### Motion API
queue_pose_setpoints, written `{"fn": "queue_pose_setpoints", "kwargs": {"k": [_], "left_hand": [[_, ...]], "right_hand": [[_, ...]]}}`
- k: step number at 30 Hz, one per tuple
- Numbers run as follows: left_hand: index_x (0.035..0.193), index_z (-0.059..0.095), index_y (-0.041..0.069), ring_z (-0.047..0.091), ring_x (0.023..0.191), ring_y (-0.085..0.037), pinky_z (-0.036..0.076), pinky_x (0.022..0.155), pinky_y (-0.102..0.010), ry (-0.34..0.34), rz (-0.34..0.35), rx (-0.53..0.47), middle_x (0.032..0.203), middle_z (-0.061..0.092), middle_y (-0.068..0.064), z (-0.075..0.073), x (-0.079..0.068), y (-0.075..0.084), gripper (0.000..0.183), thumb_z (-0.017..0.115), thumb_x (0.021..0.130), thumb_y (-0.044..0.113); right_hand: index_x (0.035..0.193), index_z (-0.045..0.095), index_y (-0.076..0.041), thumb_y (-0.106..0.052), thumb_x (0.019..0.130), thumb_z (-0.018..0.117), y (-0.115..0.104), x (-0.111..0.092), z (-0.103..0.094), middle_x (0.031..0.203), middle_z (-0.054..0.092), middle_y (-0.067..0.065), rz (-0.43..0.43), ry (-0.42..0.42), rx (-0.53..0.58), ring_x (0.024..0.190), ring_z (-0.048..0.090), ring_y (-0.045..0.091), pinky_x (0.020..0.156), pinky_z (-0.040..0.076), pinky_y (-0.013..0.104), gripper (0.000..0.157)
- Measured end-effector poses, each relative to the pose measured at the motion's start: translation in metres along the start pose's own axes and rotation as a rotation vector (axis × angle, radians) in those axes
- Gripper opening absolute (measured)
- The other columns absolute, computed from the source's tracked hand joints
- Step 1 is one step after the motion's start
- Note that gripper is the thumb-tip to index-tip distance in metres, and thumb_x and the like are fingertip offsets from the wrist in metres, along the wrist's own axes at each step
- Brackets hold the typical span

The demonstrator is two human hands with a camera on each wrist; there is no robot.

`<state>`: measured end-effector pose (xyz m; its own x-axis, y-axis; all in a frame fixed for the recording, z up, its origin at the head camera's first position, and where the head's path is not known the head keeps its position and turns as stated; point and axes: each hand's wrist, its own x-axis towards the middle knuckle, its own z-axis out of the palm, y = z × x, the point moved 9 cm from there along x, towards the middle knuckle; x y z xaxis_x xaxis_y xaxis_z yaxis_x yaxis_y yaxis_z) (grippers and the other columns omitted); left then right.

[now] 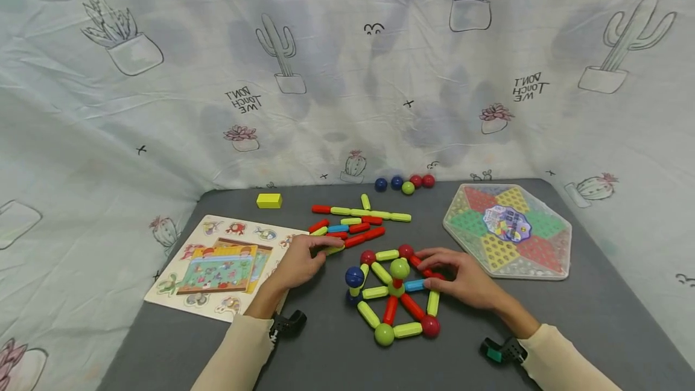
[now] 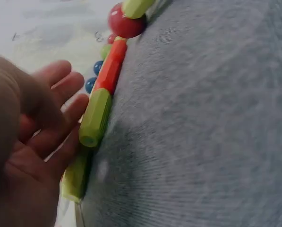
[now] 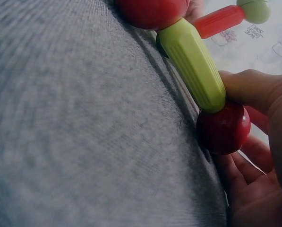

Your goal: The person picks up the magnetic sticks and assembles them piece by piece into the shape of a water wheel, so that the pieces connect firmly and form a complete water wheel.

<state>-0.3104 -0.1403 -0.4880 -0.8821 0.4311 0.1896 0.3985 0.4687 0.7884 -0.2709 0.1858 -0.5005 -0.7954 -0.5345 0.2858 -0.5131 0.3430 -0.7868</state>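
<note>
A wheel-like frame of sticks and balls lies in front of me, with a light green ball (image 1: 399, 268) raised on a short red stick over its hub. My right hand (image 1: 463, 277) holds its right corner, thumb and fingers around a red ball (image 3: 223, 128) joined to a light green stick (image 3: 192, 66). The fingers hide most of that ball in the head view. My left hand (image 1: 300, 262) is at the loose sticks, its loosely extended fingers beside a light green stick (image 2: 96, 118) that lines up with red sticks (image 1: 365, 237); whether they touch it is unclear.
Under the left forearm lies a picture puzzle board (image 1: 217, 305). A yellow block (image 1: 269, 200) stands behind it. Loose sticks (image 1: 374, 214) and several balls (image 1: 397, 183) lie toward the back edge. A hexagonal game box (image 1: 561, 246) sits at right. Patterned cloth (image 1: 347, 77) hangs behind the table.
</note>
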Motion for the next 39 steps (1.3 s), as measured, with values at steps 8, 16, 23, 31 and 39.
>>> {"fn": "queue_pose_setpoints", "kwargs": {"k": [8,16,23,31,39], "left_hand": [[0.117,0.084,0.011,0.072,0.125,-0.026,0.059,0.106,-0.047,-0.146,0.136,0.253,0.128,0.078,-0.005,0.016,-0.002,0.025,0.039,0.062,0.097,-0.015],[0.122,0.081,0.015,0.070,0.102,-0.016,0.060,0.092,-0.038,-0.114,0.086,0.322,0.117,0.075,0.000,0.015,-0.004,0.024,0.024,0.079,0.100,0.006],[0.143,0.066,-0.001,0.077,0.110,-0.028,0.063,0.098,-0.035,0.015,-0.108,-0.403,0.128,0.071,-0.026,0.009,-0.001,0.039,0.039,0.071,0.106,0.009],[0.145,0.063,-0.003,0.076,0.110,-0.038,0.064,0.098,-0.037,-0.172,-0.104,-0.555,0.126,0.069,-0.034,0.039,0.006,0.095,0.040,0.066,0.107,0.008],[0.137,0.072,0.004,0.079,0.103,-0.034,0.061,0.088,-0.026,-0.271,-0.090,-0.319,0.118,0.076,-0.025,0.051,0.002,0.099,0.035,0.066,0.105,0.016]], "right_hand": [[0.123,0.080,-0.018,-0.014,0.099,0.083,-0.001,0.000,0.001,0.144,0.072,0.006,0.017,-0.005,0.006,0.135,0.065,0.016,0.109,0.047,0.015,0.025],[0.124,0.080,-0.019,-0.015,0.099,0.083,0.003,-0.001,0.001,0.145,0.071,0.006,0.034,-0.008,0.019,0.136,0.064,0.012,0.108,0.047,0.014,0.025],[0.123,0.080,-0.020,-0.016,0.099,0.083,0.005,-0.001,0.002,0.145,0.071,0.003,0.049,-0.007,0.035,0.136,0.064,0.010,0.108,0.047,0.014,0.025],[0.127,0.078,-0.017,-0.010,0.097,0.084,-0.019,0.002,-0.002,0.141,0.073,0.005,-0.031,0.091,-0.052,0.129,0.068,0.014,0.106,0.054,0.023,0.031],[0.146,0.066,-0.013,-0.003,0.097,0.081,-0.065,0.016,0.022,0.142,0.071,0.009,-0.120,0.066,0.104,0.129,0.071,0.016,0.101,0.062,0.032,0.052]]}}
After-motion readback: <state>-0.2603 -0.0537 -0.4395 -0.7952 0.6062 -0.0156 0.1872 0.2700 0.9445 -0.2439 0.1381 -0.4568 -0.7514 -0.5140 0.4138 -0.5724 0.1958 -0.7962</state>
